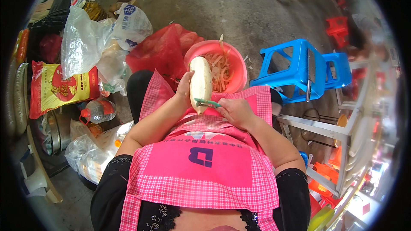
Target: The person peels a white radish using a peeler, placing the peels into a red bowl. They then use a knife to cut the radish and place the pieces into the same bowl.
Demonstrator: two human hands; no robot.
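A long pale peeled root vegetable [200, 78], perhaps a large radish, points away from me above my lap. My left hand [184, 88] grips it along its left side; part of the fingers is hidden behind it. In my right hand [236, 111] is a green-handled peeler [208, 103], its head against the near, tapered end of the vegetable. Just beyond, a pink plastic basin [240, 67] holds many thin peel strips [220, 67]. One strip [221, 41] hangs over the basin's far rim.
Left of the basin lies a red mesh sack [157, 49]. Plastic bags [85, 43], a red-and-yellow packet [64, 88] and a clear bottle [101, 111] crowd my left. Blue plastic stools [295, 70] and a white metal frame [316, 125] stand on my right.
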